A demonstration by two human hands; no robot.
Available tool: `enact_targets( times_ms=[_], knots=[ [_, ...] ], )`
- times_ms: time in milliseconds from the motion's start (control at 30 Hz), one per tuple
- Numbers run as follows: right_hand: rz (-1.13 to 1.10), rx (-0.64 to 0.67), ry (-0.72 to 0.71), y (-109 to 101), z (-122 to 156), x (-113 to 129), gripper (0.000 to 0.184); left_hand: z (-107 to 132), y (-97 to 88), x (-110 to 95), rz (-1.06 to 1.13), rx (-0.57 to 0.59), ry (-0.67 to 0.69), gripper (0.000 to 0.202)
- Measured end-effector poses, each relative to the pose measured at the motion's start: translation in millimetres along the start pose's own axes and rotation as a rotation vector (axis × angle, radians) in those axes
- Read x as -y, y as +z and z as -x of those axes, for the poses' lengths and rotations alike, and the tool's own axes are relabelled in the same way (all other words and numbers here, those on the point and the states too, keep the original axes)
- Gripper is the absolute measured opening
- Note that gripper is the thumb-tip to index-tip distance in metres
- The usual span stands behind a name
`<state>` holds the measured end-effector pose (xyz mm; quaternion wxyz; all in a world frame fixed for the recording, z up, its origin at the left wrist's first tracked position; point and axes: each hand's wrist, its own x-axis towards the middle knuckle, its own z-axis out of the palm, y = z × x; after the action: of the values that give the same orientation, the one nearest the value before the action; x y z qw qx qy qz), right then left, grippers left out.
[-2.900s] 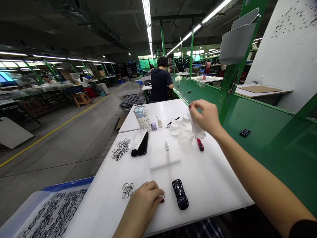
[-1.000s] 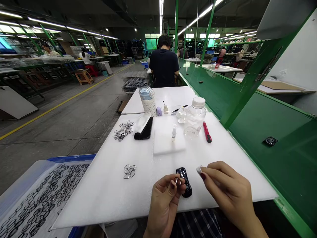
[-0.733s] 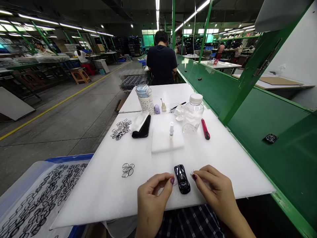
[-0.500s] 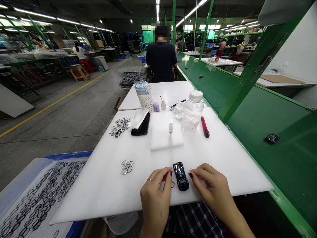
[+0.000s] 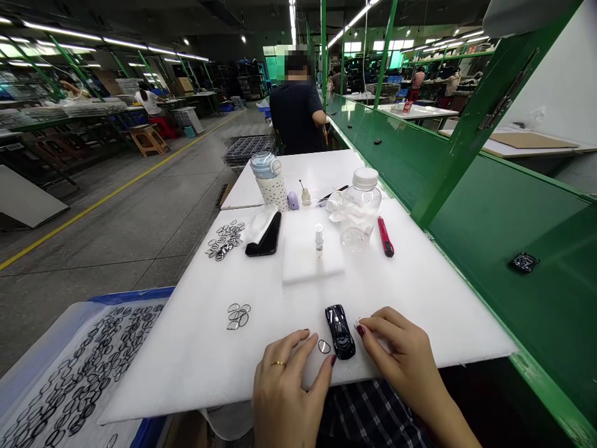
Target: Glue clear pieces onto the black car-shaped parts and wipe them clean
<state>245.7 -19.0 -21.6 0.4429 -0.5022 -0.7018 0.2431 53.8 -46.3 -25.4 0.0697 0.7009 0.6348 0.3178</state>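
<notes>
Left hand [image 5: 288, 392] open, fingertips resting on the white foam surface [image 5: 196, 373], just beside a thin dark-rimmed oval loop [image 5: 324, 346]. Right hand [image 5: 396, 351] curled, pinching a small white scrap [image 5: 359, 322], material unclear, beside the glossy black model car [image 5: 340, 331].

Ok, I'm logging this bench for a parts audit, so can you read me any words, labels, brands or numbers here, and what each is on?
Nothing can be read as text. The red-and-white card on the far table is too small to read. The black piece on the green panel has blurred marks. The black model car shows no legible lettering.
</notes>
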Motion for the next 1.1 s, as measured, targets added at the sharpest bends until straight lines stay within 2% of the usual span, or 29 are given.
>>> enact_targets(
  times_ms=[200, 367, 467, 667, 767, 833, 933, 1100],
  knots=[
    [-0.029, 0.019, 0.0, -1, 0, -1, 0.015, 3, 10.7, -9, -0.027, -0.121, -0.009, 0.016],
    [-0.061, 0.031, 0.006, -3, 2, -1, 0.013, 1, 12.7, -11, 0.017, -0.202, 0.196, 0.021],
    [-0.069, 0.028, 0.005, -5, 3, -1, 0.013, 4, 13.5, -14, 0.066, -0.209, 0.228, 0.024],
    [-0.078, 0.032, -0.004, -5, 2, -3, 0.013, -4, 2.8, -6, 0.163, -0.19, 0.184, 0.025],
    [-0.096, 0.029, -0.024, -4, 2, -4, 0.014, -13, -7.5, 4, 0.072, -0.24, 0.266, 0.024],
    [-0.095, 0.032, -0.032, -4, 3, -4, 0.015, -15, -13.7, 9, 0.018, -0.187, 0.364, 0.024],
    [-0.077, 0.031, -0.034, -3, 3, -4, 0.014, -14, -21.6, 12, -0.003, -0.011, 0.454, 0.024],
    [-0.066, 0.028, -0.033, -3, 2, -5, 0.015, -22, -31.0, 14, -0.005, 0.165, 0.435, 0.029]
  ],
)
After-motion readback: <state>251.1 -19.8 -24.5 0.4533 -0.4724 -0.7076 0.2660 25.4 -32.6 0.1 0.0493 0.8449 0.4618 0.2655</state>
